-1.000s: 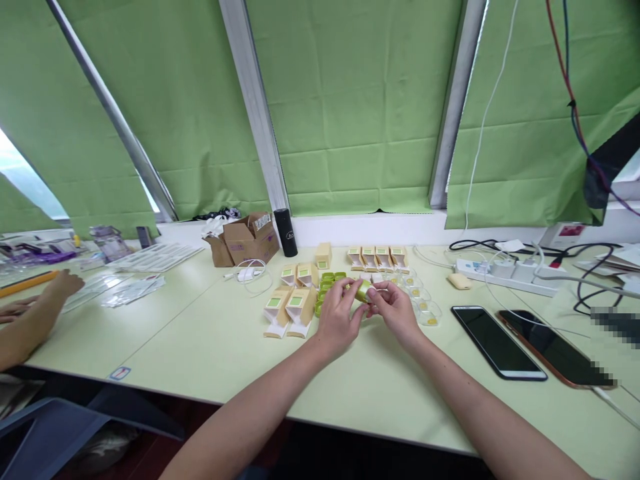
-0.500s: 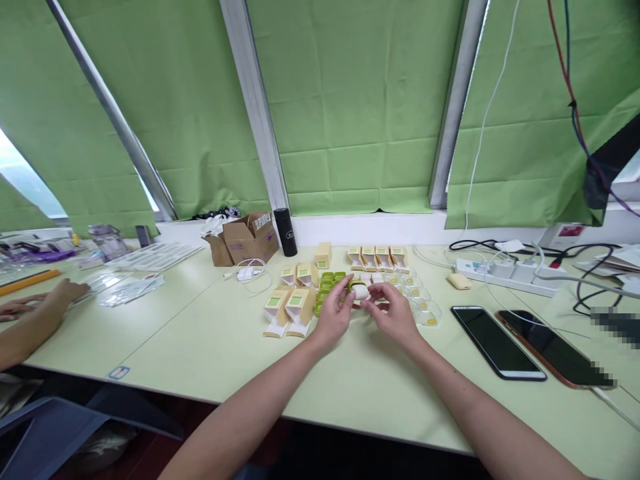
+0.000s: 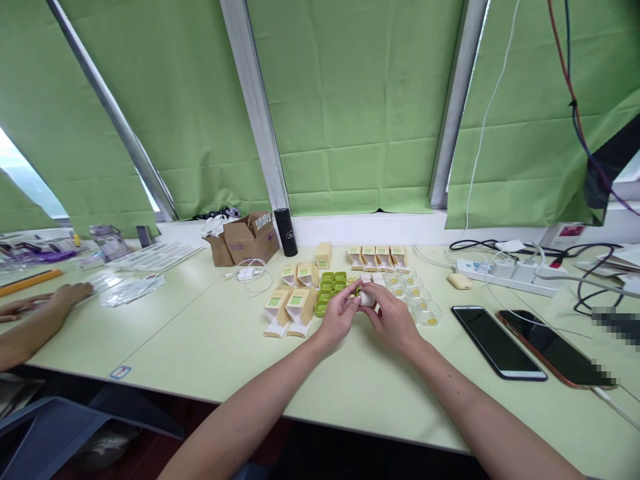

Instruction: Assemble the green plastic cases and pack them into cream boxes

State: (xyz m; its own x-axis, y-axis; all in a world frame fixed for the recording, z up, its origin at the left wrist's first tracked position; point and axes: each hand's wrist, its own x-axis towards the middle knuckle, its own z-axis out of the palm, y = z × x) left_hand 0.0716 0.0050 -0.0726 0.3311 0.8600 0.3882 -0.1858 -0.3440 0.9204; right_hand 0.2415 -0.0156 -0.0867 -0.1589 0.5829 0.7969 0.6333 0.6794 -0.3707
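Note:
My left hand (image 3: 338,316) and my right hand (image 3: 391,317) meet above the pale green table (image 3: 210,340), both pinching a small white rounded case (image 3: 367,299) with a bit of green showing at its left side. Just behind my hands lie several small green cases (image 3: 331,288) in rows. To their left stand small tan cartons (image 3: 290,307) with green labels, and a row of more cartons (image 3: 377,257) stands farther back. Clear plastic inserts (image 3: 423,308) lie to the right of my right hand.
Two dark phones (image 3: 497,341) lie at the right, behind them a white power strip (image 3: 505,273) with cables. A brown cardboard box (image 3: 247,239) and a black cylinder (image 3: 285,232) stand by the window sill. Another person's arm (image 3: 35,320) rests at the far left near clear trays (image 3: 155,255).
My hands have come closer together around the case; the green piece seen a second ago is now mostly covered and the white case shows. The other person's hand slid slightly right.

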